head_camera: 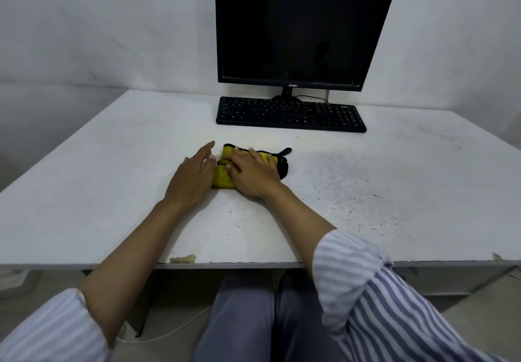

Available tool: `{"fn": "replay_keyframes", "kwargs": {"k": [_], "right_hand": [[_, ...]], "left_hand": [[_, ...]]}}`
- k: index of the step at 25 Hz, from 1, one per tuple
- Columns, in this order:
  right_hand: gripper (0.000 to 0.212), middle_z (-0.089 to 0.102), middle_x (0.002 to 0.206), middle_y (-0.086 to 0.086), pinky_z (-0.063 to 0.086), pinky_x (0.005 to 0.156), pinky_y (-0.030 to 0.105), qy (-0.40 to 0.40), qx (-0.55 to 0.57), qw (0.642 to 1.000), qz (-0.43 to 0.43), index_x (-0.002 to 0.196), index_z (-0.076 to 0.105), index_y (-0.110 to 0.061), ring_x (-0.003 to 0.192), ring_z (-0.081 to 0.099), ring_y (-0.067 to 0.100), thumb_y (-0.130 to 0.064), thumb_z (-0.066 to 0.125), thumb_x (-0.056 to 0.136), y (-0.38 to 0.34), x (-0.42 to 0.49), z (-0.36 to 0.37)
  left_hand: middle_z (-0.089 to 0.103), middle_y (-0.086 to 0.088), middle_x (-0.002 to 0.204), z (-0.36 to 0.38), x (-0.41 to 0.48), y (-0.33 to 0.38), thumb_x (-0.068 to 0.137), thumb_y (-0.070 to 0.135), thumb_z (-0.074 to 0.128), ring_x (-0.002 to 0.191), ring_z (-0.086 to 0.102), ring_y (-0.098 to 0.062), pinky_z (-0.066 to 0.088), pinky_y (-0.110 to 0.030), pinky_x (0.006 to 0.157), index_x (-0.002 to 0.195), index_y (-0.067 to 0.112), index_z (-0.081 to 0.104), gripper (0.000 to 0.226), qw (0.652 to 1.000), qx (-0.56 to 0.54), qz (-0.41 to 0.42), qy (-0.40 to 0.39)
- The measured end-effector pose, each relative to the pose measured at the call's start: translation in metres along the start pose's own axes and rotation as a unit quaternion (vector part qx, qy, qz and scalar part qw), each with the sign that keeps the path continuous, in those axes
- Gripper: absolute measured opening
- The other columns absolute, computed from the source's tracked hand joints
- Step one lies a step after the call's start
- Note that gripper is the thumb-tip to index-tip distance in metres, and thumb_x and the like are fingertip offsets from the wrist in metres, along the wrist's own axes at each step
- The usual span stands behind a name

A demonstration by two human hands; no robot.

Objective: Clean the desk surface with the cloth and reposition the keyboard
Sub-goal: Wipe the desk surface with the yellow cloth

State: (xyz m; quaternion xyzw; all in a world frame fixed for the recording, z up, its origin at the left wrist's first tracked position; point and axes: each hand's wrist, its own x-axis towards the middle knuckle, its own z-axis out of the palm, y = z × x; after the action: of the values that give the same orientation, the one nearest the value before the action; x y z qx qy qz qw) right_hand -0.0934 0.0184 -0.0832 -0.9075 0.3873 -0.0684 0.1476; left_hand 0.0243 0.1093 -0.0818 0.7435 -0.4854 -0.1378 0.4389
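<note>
Your right hand (252,174) lies flat, fingers spread, pressing the yellow cloth (225,177) at the desk's (98,192) centre; your left hand (194,175) rests open beside it, gripping nothing. The dark specks (346,184) lie rightward, nearer your right hand. The keyboard (290,113) lies far, long axis left-right.

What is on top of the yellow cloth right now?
The right hand lies flat on the yellow cloth, pressing it to the desk. The left hand sits at its left edge. The cloth's middle is hidden under the palm.

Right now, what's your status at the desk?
Right hand flat on yellow cloth; left hand open beside it. Dark specks lie right of cloth. Keyboard under monitor, nothing blocking.
</note>
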Motion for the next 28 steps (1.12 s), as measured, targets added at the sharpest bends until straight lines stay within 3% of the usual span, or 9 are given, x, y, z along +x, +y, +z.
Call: {"fn": "replay_keyframes", "kwargs": {"k": [3,10,15,22,28], "right_hand": [[0.046,0.014,0.160,-0.012,0.000,0.116,0.049,-0.008,-0.002,1.000,-0.019,0.143,0.032,-0.037,0.149,0.006,0.018,-0.046,0.022,0.100,0.002,-0.005,-0.002],[0.037,0.015,0.159,-0.018,-0.005,0.117,0.044,-0.019,0.017,0.993,-0.118,0.135,0.039,-0.040,0.148,0.003,0.010,-0.045,0.028,0.099,-0.013,-0.093,0.002],[0.036,0.024,0.157,-0.013,-0.003,0.118,0.049,0.009,0.037,0.995,-0.092,0.133,0.041,-0.034,0.148,0.008,0.015,-0.039,0.027,0.100,-0.027,-0.067,0.007],[0.038,0.035,0.153,-0.004,0.001,0.119,0.048,0.058,0.077,0.995,0.032,0.133,0.042,-0.029,0.148,0.013,0.020,-0.031,0.024,0.100,-0.003,-0.011,0.000],[0.036,0.035,0.152,-0.009,0.005,0.118,0.043,0.045,0.075,0.996,-0.023,0.133,0.042,-0.030,0.147,0.014,0.015,-0.033,0.027,0.101,-0.010,-0.076,0.001]], "left_hand": [[0.042,-0.002,0.149,-0.003,0.002,-0.010,0.100,0.032,0.026,0.144,0.026,-0.017,0.004,-0.033,0.121,0.145,0.032,0.033,0.046,0.998,0.060,-0.004,-0.013],[0.031,0.001,0.155,-0.019,0.006,-0.029,0.100,0.037,0.021,0.147,0.015,-0.012,0.005,-0.034,0.120,0.146,0.027,0.033,0.049,0.991,0.131,-0.007,-0.042],[0.030,0.002,0.156,-0.017,0.002,-0.025,0.101,0.034,0.018,0.147,0.015,-0.011,0.008,-0.031,0.121,0.146,0.022,0.032,0.049,0.991,0.125,-0.016,-0.040],[0.028,0.001,0.157,-0.018,0.008,-0.035,0.102,0.031,0.020,0.147,0.016,-0.012,0.008,-0.032,0.120,0.147,0.016,0.032,0.049,0.983,0.178,-0.020,-0.050],[0.029,0.000,0.156,-0.017,0.004,-0.025,0.101,0.030,0.022,0.148,0.014,-0.014,0.004,-0.034,0.120,0.147,0.018,0.032,0.048,0.978,0.208,0.006,-0.031]]}}
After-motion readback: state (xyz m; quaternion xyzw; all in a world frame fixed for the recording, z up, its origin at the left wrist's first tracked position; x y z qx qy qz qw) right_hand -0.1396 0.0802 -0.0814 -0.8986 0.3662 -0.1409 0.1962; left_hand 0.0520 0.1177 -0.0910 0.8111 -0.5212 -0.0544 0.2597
